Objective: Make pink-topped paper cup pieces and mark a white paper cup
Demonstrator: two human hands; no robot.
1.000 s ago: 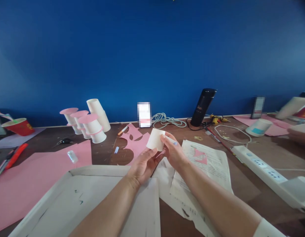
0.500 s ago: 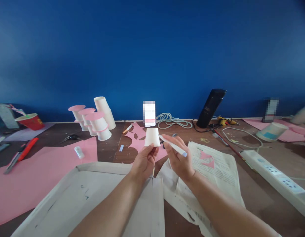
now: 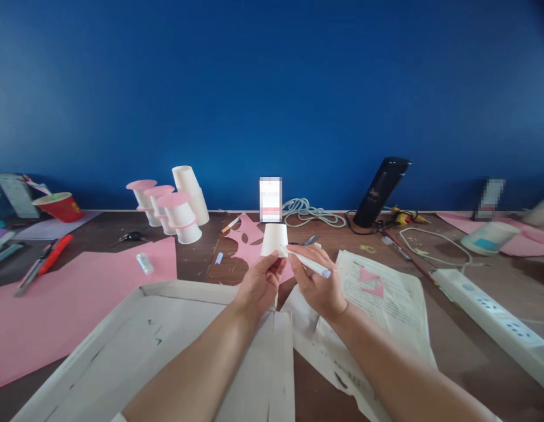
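My left hand grips a white paper cup by its lower edge, with the narrow end up. In my right hand is a white marker with a bluish end, held like a pen. Its tip meets or nearly meets the cup's lower right side; whether it touches I cannot tell. Behind the cup, a phone with a lit, blurred screen leans upright. Pink paper scraps with cut-out curves lie beyond my hands, and a small marker cap lies to their left.
At left stand paper cups with pink discs, stacked white cups, a red cup and a utility knife on pink paper. A white box lid lies in front. A power strip and black bottle are at right.
The marker's tip has moved down the cup from its upper right side to near the lower edge. The view has shifted slightly.
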